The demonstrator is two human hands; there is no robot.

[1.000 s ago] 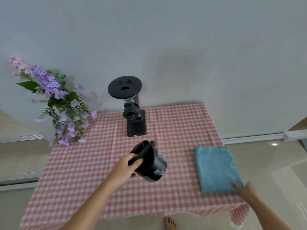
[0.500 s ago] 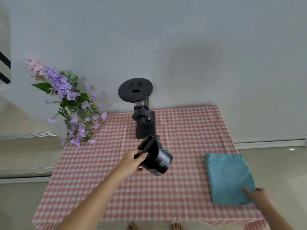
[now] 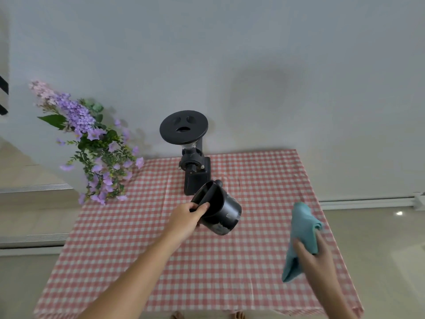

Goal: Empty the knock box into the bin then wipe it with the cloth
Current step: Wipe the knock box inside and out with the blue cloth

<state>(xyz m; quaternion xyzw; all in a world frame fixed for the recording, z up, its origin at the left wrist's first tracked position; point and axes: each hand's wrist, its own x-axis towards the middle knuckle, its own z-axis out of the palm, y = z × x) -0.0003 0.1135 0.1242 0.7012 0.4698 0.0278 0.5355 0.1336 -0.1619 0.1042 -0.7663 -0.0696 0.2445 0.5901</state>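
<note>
My left hand grips the rim of the black knock box, thumb inside its mouth. The box is held tilted above the middle of the table, its opening turned up and to the left toward me. My right hand holds the folded blue cloth lifted off the table near the right side; the cloth hangs loosely from my fingers. No bin is in view.
A black coffee grinder stands at the back middle of the table with the red-and-white checked tablecloth, just behind the knock box. Purple artificial flowers lean over the back left corner. A white wall is behind.
My right hand has taken hold of the blue cloth and lifted it off the table. The knock box stays tilted in my left hand, in about the same place.
</note>
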